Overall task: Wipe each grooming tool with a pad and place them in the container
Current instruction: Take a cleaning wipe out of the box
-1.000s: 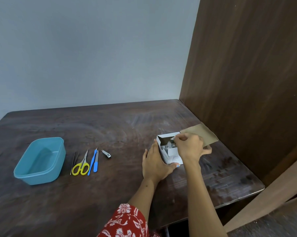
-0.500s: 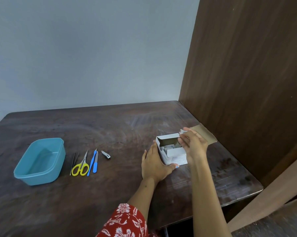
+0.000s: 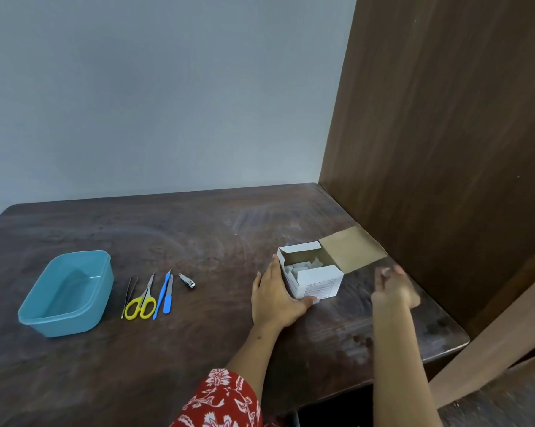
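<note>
No tool is wiped yet: five grooming tools (image 3: 155,295) lie in a row well left of the left hand (image 3: 273,298), beside one empty container (image 3: 65,292). That hand rests flat against the one open pad box (image 3: 310,272); the blurred right hand (image 3: 394,288) hides its grip.

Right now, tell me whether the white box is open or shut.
Open. The white box has its brown lid flap folded back toward the wall, and white pads show inside.
</note>
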The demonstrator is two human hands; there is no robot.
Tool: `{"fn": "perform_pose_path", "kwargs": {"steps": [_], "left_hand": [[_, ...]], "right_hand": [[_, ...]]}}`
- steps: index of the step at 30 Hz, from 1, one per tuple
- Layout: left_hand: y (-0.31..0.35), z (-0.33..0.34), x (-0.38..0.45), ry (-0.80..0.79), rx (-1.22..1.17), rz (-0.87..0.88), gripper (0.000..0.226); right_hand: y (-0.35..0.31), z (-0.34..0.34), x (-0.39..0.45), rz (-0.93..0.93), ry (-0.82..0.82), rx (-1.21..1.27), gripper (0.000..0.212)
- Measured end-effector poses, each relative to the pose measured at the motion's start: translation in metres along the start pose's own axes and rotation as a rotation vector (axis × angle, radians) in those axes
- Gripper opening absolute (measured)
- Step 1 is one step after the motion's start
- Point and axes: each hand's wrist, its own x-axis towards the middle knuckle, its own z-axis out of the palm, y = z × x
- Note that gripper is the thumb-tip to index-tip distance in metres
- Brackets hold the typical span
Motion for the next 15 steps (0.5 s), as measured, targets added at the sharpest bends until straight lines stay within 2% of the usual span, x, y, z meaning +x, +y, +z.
{"fn": "perform_pose_path", "kwargs": {"steps": [1, 2, 4, 6, 11, 15], "left_hand": [[0.0, 0.0, 0.0, -0.001, 0.004, 0.001, 0.116], [0.0, 0.0, 0.0, -0.004, 0.006, 0.001, 0.116], [0.0, 0.0, 0.0, -0.008, 0.007, -0.004, 0.117], [0.0, 0.0, 0.001, -0.012, 0.007, -0.013, 0.116], [-0.002, 0.0, 0.001, -0.012, -0.012, 0.0, 0.114], [-0.002, 0.002, 0.001, 0.001, -0.008, 0.011, 0.113]], "right_hand": [[0.002, 0.003, 0.005, 0.091, -0.016, 0.109, 0.031], [0.005, 0.006, 0.006, 0.087, 0.0, 0.151, 0.034], [0.006, 0.012, -0.008, -0.004, -0.009, -0.058, 0.028], [0.003, 0.024, -0.019, -0.058, -0.07, -0.152, 0.016], [0.018, 0.031, -0.037, -0.361, -0.267, -0.56, 0.029], [0.035, 0.025, -0.042, -0.574, -0.4, -0.791, 0.012]]}}
